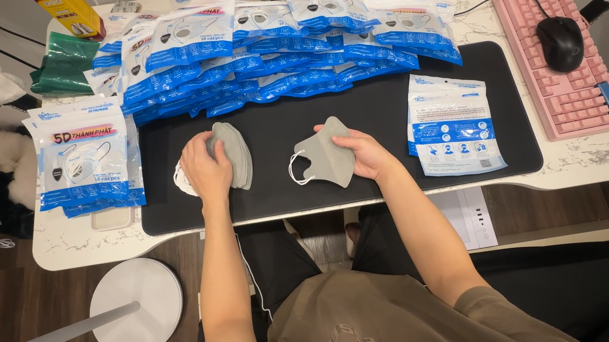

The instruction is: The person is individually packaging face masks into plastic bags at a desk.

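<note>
Head view: black desk mat [401,172]; left hand [205,170] grips mask stack [235,153], right hand [362,153] one grey mask [322,156].

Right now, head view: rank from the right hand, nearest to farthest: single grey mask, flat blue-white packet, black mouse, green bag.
1. Single grey mask: held in the right hand.
2. Flat blue-white packet: just right, on the mat.
3. Black mouse: far right, by the keyboard.
4. Green bag: far left corner.
</note>
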